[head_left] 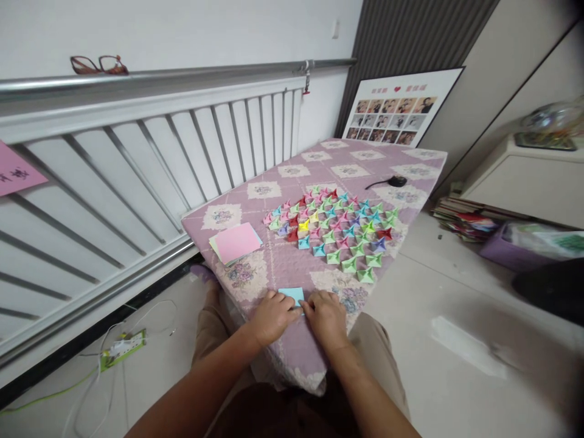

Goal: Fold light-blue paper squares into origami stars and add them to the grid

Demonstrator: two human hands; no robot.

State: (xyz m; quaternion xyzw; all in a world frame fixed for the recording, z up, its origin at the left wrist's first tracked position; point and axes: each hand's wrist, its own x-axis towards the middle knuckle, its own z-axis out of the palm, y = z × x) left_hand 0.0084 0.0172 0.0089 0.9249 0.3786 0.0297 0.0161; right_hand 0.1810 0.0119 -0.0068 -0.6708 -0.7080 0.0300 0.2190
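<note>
- Light-blue paper (291, 294) lies at the near end of the table (298, 350), in the person's hands, which cover its near edge.
- Just beyond it, to the left, sits a stack of coloured sheets (238, 243), a pink one on top.
- Farther on and to the right, folded paper pieces (338, 225) stand in slanting rows, in green, pink, blue, red, yellow and purple; they fill much of the table's middle.
- Behind them rests a small black object (396, 181) with a cord.
- A white radiator (182, 104) runs along the table's left side; eyeglasses (122, 68) rest on the pipe (205, 72) above it.
- The left hand (274, 316) is partly closed, fingers curled onto the paper's near left part, holding it.
- The right hand (326, 313) is also curled, thumb and fingertips gripping the near right corner.
- A photo board (392, 112) leans beyond the table's far end, its heading split by a red heart, the characters too blurred to read.
- Dark characters mark a pink sheet (18, 169) at far left; their wording cannot be told.
</note>
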